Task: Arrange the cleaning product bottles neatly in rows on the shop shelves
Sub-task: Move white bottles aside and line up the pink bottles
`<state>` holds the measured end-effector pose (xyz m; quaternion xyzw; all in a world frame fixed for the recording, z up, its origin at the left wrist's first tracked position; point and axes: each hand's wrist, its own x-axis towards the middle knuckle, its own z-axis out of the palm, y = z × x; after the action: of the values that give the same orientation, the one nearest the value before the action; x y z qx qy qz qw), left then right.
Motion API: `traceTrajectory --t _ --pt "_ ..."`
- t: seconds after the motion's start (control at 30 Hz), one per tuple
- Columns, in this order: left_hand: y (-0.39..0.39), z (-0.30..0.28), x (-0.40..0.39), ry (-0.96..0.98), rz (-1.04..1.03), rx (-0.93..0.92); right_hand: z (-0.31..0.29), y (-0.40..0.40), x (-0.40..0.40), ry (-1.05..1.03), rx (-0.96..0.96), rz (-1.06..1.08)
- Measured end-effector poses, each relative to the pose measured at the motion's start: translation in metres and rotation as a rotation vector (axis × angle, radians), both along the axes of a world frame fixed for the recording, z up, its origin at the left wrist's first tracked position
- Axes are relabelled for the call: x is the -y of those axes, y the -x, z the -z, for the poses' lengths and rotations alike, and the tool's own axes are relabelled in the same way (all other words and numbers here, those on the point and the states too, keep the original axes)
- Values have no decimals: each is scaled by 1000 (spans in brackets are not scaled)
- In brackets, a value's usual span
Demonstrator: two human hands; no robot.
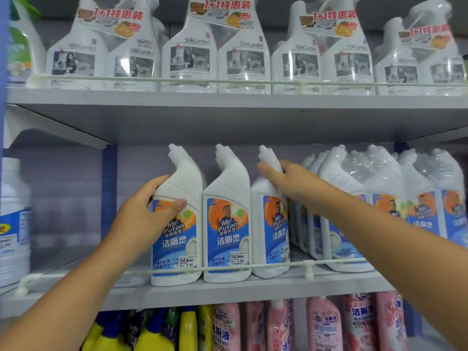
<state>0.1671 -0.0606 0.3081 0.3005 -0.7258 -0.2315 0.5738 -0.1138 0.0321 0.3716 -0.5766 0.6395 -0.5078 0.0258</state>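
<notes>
Three white angled-neck toilet cleaner bottles with blue and orange labels stand in a row at the front of the middle shelf [228, 292]. My left hand [144, 214] grips the left bottle [177, 239] round its shoulder, thumb across the label. The middle bottle [226, 234] stands free between the hands. My right hand [286, 181] holds the right bottle [272, 224] at its neck; that bottle is turned slightly sideways. To their right sit shrink-wrapped packs [385, 198] of the same bottles.
A thin white guard rail [253, 267] runs along the shelf front. The top shelf holds shrink-wrapped white spray-bottle twin packs [215, 54]. A large white jug [14, 224] stands at the far left. Below are yellow bottles [187, 330] and pink bottles [324, 325].
</notes>
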Motion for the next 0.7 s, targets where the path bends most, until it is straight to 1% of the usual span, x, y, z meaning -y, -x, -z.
traceTrajectory --t 0.07,0.13,0.2,0.27,0.33,0.37,0.43,0.5,0.53,0.6,0.7 --pt "-3 8 2 -11 14 -16 8 9 -2 -48 155 -126" --pt "-5 12 3 -30 24 -28 9 10 -3 14 190 -133" --pt "-6 11 2 -41 20 -27 9 4 -4 98 136 -23" --pt "-7 10 2 -44 16 -25 10 -8 -8 140 38 80" --pt "-7 12 0 -48 27 -25 12 -15 -14 154 -5 104" --pt "-7 14 -1 -54 31 -30 14 -15 -18 142 0 76" --pt "-8 19 -2 -62 11 -53 19 -11 -24 52 82 -72" --pt "-9 25 -3 -52 -63 -44 32 0 -29 -79 194 -233" --pt "-10 27 -3 -51 -101 -32 39 4 -32 -122 225 -276" --pt "-10 32 -4 -73 -139 -2 51 7 -35 -124 263 -300" --pt "-12 32 -4 -99 -147 4 58 2 -34 -38 291 -271"
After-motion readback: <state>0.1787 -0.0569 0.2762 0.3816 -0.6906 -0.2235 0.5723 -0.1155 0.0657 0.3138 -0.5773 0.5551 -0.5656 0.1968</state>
